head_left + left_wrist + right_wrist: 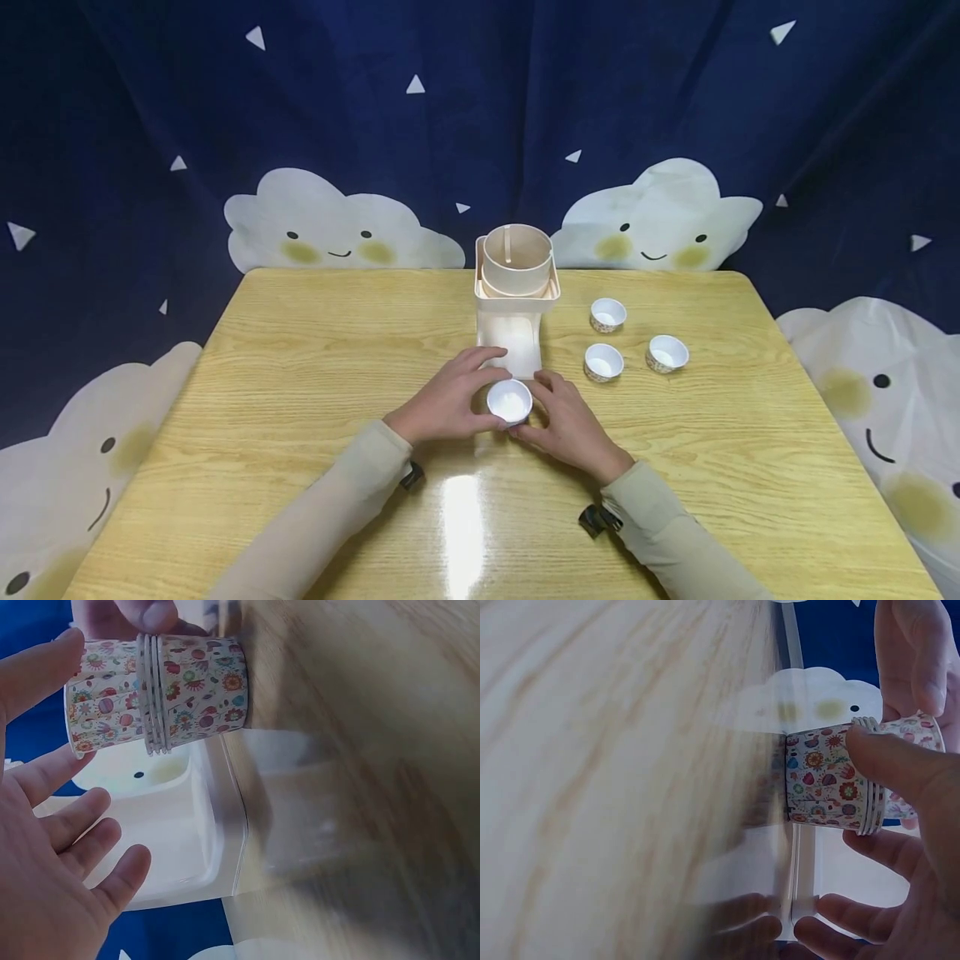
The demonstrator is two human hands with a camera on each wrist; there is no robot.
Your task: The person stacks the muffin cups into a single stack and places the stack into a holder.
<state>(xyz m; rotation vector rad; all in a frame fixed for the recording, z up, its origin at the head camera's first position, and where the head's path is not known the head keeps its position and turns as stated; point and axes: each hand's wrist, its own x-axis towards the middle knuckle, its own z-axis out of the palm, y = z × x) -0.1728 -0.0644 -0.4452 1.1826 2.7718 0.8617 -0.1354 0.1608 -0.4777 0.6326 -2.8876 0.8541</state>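
Note:
A stack of floral paper cups (202,694) stands on the table before a cream stand. Its uppermost cup (510,402) rises well above the closely nested rims of the others. My left hand (453,392) has thumb and forefinger at opposite sides of this top cup near its rim, other fingers spread apart. Lower down, my right hand (566,421) grips the stack with its thumb (892,757) across the nested rims and its forefinger underneath in the right wrist view. The cream stand (517,333) has a round open container (517,257) on top and a flat base.
Three more floral paper cups, a back one (607,315), a front one (603,362) and a right one (667,353), stand upright right of the stand. Behind the wooden table (315,358) hangs a dark blue curtain (480,125) with clouds and triangles.

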